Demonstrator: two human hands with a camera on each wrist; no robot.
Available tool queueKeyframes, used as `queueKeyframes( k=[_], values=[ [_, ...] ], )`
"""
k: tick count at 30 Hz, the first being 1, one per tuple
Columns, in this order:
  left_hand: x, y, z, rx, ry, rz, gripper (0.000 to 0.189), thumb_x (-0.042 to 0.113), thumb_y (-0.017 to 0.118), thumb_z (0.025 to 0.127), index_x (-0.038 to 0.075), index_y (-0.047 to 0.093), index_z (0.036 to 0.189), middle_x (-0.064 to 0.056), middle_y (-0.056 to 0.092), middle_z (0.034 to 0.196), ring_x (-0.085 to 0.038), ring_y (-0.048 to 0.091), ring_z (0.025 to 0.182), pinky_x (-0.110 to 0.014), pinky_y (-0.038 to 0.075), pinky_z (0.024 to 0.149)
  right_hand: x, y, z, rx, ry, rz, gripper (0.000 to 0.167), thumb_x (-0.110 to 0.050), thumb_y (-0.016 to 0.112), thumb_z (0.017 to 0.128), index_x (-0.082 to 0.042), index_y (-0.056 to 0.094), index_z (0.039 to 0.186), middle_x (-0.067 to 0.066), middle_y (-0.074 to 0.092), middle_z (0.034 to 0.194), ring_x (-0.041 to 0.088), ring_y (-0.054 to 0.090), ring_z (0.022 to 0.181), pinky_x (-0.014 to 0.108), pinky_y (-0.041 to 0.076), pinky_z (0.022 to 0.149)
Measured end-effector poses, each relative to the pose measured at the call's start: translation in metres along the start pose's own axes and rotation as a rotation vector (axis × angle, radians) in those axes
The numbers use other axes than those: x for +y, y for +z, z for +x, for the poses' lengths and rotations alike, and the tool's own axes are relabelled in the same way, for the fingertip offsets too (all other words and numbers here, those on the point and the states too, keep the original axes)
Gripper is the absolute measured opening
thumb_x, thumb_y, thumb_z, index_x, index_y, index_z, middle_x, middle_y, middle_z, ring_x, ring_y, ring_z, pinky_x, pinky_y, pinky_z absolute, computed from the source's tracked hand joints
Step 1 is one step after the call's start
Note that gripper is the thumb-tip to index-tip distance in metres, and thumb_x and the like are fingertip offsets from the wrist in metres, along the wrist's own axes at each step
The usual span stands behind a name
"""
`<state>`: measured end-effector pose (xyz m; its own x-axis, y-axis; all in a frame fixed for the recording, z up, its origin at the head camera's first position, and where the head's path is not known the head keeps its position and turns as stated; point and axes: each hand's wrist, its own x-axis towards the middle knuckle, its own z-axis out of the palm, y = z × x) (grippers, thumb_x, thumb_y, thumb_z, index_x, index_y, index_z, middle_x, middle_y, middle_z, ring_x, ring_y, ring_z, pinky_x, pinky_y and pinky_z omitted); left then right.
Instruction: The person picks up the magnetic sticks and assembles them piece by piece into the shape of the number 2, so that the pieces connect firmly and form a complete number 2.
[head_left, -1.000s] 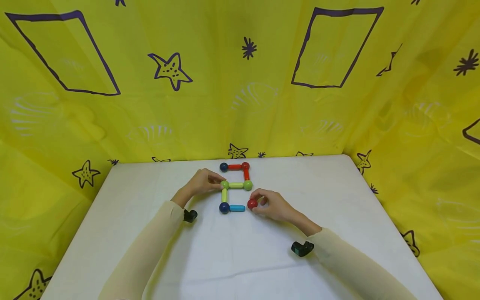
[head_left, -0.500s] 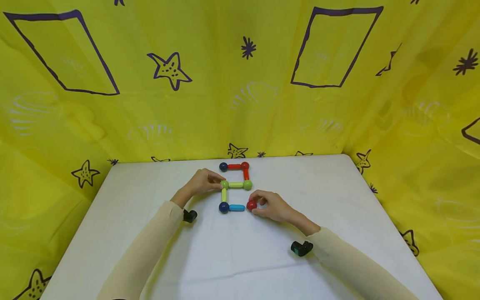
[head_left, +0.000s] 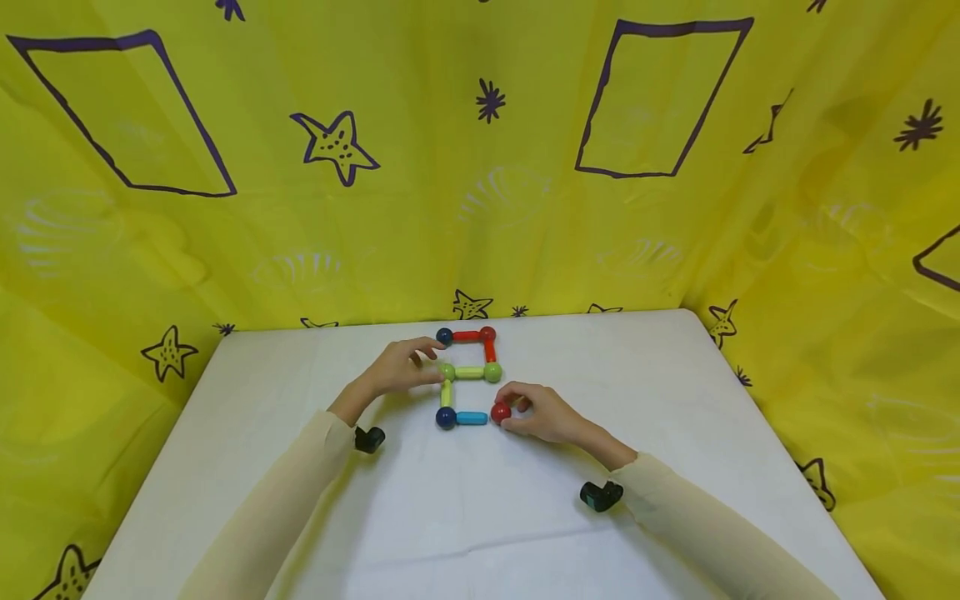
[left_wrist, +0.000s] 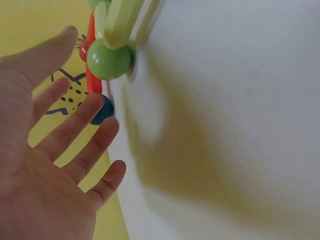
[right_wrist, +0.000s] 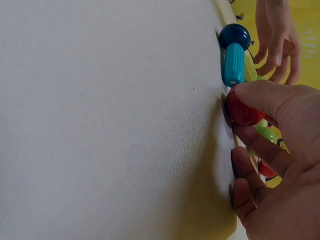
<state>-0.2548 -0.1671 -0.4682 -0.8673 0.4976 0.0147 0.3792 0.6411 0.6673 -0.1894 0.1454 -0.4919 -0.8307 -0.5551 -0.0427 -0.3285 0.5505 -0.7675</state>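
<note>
My right hand (head_left: 546, 415) pinches a red ball (head_left: 500, 412) between thumb and forefinger, on the table just right of a light-blue magnetic rod (head_left: 472, 418). In the right wrist view the ball (right_wrist: 241, 111) sits close to the rod's free end; whether they touch I cannot tell. The rod's other end meets a dark blue ball (head_left: 446, 417). My left hand (head_left: 403, 367) has its fingers spread beside the left green ball (head_left: 447, 372) and holds nothing. In the left wrist view, a gap shows between the fingers and that green ball (left_wrist: 109, 59).
Yellow-green rods join the left green ball to the near dark blue ball and to a right green ball (head_left: 492, 372). Red rods run on through a far red ball (head_left: 487, 334) to a far dark blue ball (head_left: 445, 337). A yellow curtain (head_left: 420, 225) hangs behind the white table (head_left: 465, 508).
My left hand has let go of the left green ball and spread its fingers, drawing slightly left. The right hand still pinches the red ball, with little visible movement.
</note>
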Motion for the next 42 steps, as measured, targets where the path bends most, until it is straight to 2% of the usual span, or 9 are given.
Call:
queueKeyframes(
  k=[7,14,16,19,25,34,42],
  values=[
    [0.011,0.006,-0.010,0.058,0.015,-0.049,0.060,0.036,0.084,0.085,0.011,0.063,0.136,-0.009,0.060,0.138,-0.037,0.057,0.119,-0.055,0.046,0.098,0.001,0.000,0.000,-0.003,0.001,-0.007,0.032,-0.016,0.080,0.091,-0.018,0.067,0.120,-0.001,0.068,0.112,0.022,0.058,0.102,0.036,0.052,0.090],
    [0.028,0.019,-0.016,0.077,0.078,-0.005,0.051,0.040,0.083,0.084,0.013,0.070,0.125,-0.005,0.063,0.134,-0.034,0.049,0.125,-0.061,0.034,0.106,0.001,0.001,0.000,0.001,-0.007,-0.017,0.032,-0.017,0.079,0.092,-0.018,0.066,0.121,-0.002,0.068,0.113,0.021,0.058,0.102,0.036,0.051,0.090],
    [0.031,0.024,-0.017,0.076,0.097,0.013,0.049,0.041,0.083,0.084,0.013,0.072,0.123,-0.003,0.066,0.130,-0.031,0.049,0.123,-0.058,0.033,0.106,0.001,0.001,-0.001,0.002,-0.010,-0.019,0.032,-0.018,0.079,0.092,-0.018,0.066,0.121,-0.001,0.068,0.114,0.022,0.059,0.102,0.037,0.052,0.090],
    [0.036,0.032,-0.019,0.071,0.126,0.037,0.047,0.040,0.084,0.083,0.013,0.072,0.121,-0.002,0.070,0.121,-0.029,0.051,0.113,-0.051,0.036,0.098,0.000,0.001,-0.002,0.004,-0.010,-0.009,0.032,-0.018,0.079,0.092,-0.019,0.066,0.121,-0.001,0.068,0.113,0.022,0.059,0.102,0.039,0.052,0.091],
    [0.040,0.048,-0.021,0.051,0.163,0.145,0.048,0.041,0.085,0.083,0.016,0.073,0.122,-0.001,0.073,0.101,-0.023,0.052,0.094,-0.040,0.035,0.083,-0.001,0.001,-0.002,0.011,-0.026,-0.009,0.030,-0.017,0.079,0.092,-0.018,0.066,0.120,-0.001,0.069,0.111,0.022,0.059,0.100,0.041,0.052,0.092],
    [0.042,0.059,-0.024,0.041,0.177,0.233,0.045,0.041,0.087,0.081,0.019,0.072,0.117,0.009,0.070,0.084,-0.016,0.051,0.090,-0.038,0.034,0.082,-0.001,0.001,-0.002,0.023,-0.024,-0.014,0.031,-0.017,0.079,0.092,-0.017,0.067,0.120,-0.001,0.068,0.111,0.022,0.059,0.100,0.040,0.051,0.091],
    [0.042,0.061,-0.025,0.035,0.173,0.251,0.032,0.033,0.089,0.080,0.018,0.078,0.106,0.010,0.068,0.080,-0.013,0.047,0.084,-0.036,0.032,0.078,-0.001,0.002,-0.002,0.021,-0.016,-0.010,0.031,-0.018,0.079,0.092,-0.018,0.066,0.120,-0.002,0.068,0.110,0.022,0.058,0.101,0.040,0.051,0.091]
  ],
)
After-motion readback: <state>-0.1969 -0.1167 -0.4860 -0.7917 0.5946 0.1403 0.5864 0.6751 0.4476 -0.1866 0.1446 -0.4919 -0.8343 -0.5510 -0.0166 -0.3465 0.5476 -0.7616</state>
